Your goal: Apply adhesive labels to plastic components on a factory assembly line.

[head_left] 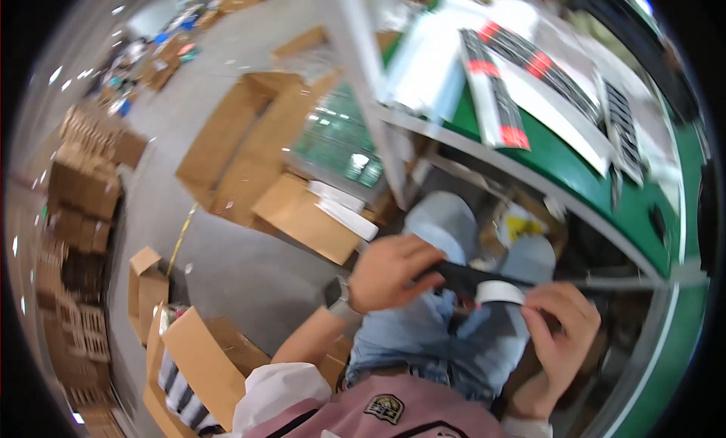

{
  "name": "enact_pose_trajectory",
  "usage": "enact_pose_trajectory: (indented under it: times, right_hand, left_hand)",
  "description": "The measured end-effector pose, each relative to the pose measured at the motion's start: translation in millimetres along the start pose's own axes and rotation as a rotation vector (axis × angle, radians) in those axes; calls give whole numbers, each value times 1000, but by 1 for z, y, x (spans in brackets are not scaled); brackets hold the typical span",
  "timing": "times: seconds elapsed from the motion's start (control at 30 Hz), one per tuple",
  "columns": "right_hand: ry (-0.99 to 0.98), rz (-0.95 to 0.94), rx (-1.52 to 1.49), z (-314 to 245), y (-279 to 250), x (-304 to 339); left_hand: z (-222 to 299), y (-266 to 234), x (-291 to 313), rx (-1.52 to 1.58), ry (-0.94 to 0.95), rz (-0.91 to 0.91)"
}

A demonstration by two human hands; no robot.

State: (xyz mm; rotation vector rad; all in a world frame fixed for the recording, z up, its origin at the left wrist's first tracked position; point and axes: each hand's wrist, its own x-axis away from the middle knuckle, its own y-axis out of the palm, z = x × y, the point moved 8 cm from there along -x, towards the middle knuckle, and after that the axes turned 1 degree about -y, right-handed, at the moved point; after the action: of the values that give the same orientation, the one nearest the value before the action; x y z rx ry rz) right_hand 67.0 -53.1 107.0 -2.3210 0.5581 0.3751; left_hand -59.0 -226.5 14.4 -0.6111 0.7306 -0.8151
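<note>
My left hand (pixel 397 272), with a watch on its wrist, is closed around one end of a flat, dark strip-like object (pixel 467 276) held over my lap. A curled white band (pixel 499 292), perhaps paper or a label, lies across the dark object. Its right end meets the fingertips of my right hand (pixel 563 325), where thumb and forefinger pinch together. Motion blur hides the exact kind of both things. On the green table (pixel 560 177) ahead lie bundles of black pieces with red bands (pixel 493 90) and a slim dark tool (pixel 616 188).
Left of the table stand an open carton (pixel 238 147) and a stack of clear-wrapped green items (pixel 340 139). Another open carton (pixel 204 355) sits by my left side. Stacked flat cardboard (pixel 83 204) lines the far left. The table's pale metal frame (pixel 522 170) runs close beyond my knees.
</note>
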Motion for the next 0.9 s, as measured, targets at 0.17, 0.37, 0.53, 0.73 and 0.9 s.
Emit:
enact_pose_trajectory:
  times: [0.17,0.37,0.53,0.73,0.9]
  right_hand:
    - [273,102,-354,26,-2,4]
    - [504,58,-518,60,26,20]
    - [524,0,-554,64,42,23]
    - [601,-16,-587,69,63,28]
    - [643,-40,-518,76,79,34]
  left_hand:
    - [-13,-17,-10,297,-25,100]
    - [-18,-11,-4,503,-29,30]
    - [-19,-11,6,539,-33,47]
    - [-24,-13,8,538,-109,110]
    - [-35,-15,17,622,-130,153]
